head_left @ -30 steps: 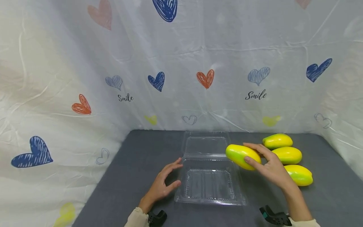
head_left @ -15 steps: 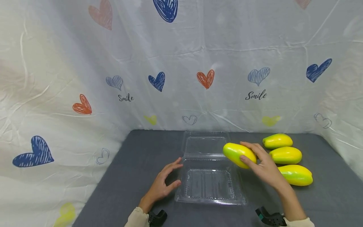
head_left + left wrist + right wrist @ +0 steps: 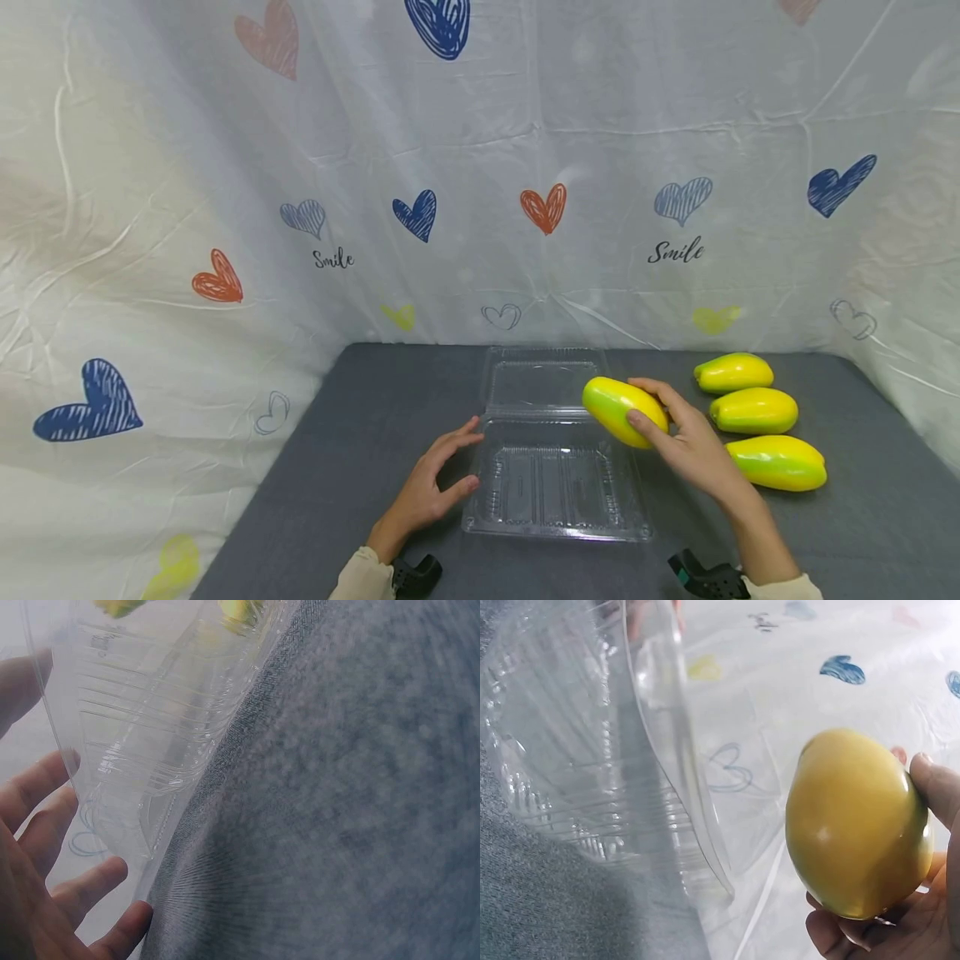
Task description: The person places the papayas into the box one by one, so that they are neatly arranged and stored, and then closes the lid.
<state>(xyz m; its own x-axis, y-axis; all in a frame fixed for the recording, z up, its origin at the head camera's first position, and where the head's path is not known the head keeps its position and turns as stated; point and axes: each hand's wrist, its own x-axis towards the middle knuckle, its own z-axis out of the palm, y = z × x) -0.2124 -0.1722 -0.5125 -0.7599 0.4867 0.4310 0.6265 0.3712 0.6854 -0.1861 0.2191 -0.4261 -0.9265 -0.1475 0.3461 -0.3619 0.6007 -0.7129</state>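
Note:
A smooth yellow-green papaya [image 3: 622,412] is held in my right hand [image 3: 690,442], thumb on the near side and fingers round the far side. It hangs in the air over the right edge of a clear plastic clamshell box [image 3: 555,533]. The right wrist view shows the papaya [image 3: 855,825] end-on, with the box's wall to its left. My left hand [image 3: 427,487] is at the box's left side, fingers spread and relaxed, fingertips right at the rim. In the left wrist view these fingers [image 3: 45,832] overlap the clear plastic.
Three more papayas, a far one [image 3: 733,373], a middle one [image 3: 754,411] and a near one [image 3: 780,463], lie in a column on the right of the grey tabletop [image 3: 337,467]. The box's lid [image 3: 547,383] lies folded back. A white curtain [image 3: 480,167] with printed hearts hangs behind.
My right hand has carried the papaya a little to the left, toward the box, uncovering more of the papayas on the table. The left hand has stayed in place.

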